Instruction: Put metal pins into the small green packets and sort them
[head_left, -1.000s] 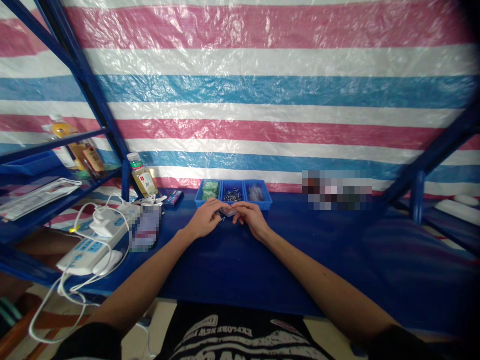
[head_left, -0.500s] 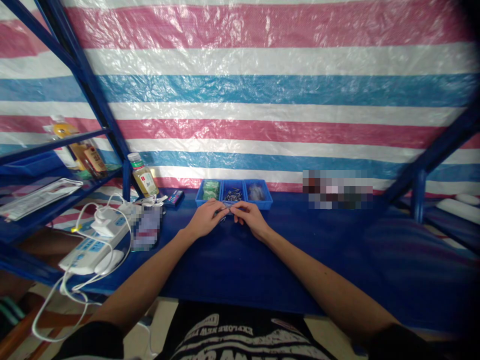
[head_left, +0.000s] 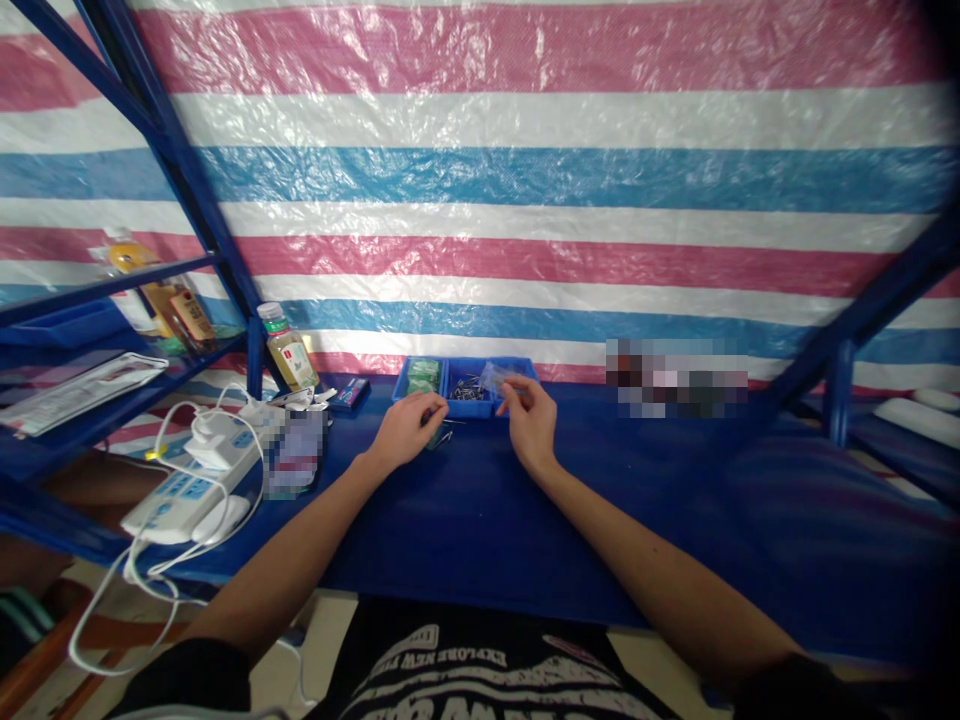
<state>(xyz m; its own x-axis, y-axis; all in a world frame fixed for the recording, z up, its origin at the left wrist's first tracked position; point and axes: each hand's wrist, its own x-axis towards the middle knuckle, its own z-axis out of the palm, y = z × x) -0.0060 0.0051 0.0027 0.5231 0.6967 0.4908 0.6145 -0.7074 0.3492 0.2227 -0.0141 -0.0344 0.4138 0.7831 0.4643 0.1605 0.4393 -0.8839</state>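
Right hand (head_left: 529,425) up near the back of the table, thumb and forefinger pinched on a small clear plastic bag (head_left: 498,378), the bag hanging just over the right compartment of a blue plastic three-compartment tray (head_left: 469,411). Other fingers only loosely curled, so looks like a light pinch with nothing else in that hand. Left hand (head_left: 409,430) low on the dark blue tabletop (head_left: 540,530), fingers curled down over a small dark greenish item (head_left: 435,443). Hard to tell from this angle whether it's gripped or just touched. A few thin metal bits (head_left: 448,434) loose just beside those fingers, in front of the tray.

Inside the tray, shiny green packets (head_left: 424,375) on the left and a heap of thin metal pins (head_left: 466,389) in the middle. Probably sorted by kind and set at the back edge to keep everything within reach of both hands, with open tabletop in front as working room. Off to the left, a clear plastic bottle with a green cap (head_left: 287,348) and a white power strip (head_left: 176,497), cables trailing over the front edge. Behind it all, a pink, white and blue striped woven tarp (head_left: 525,180), likely hung as a backdrop.
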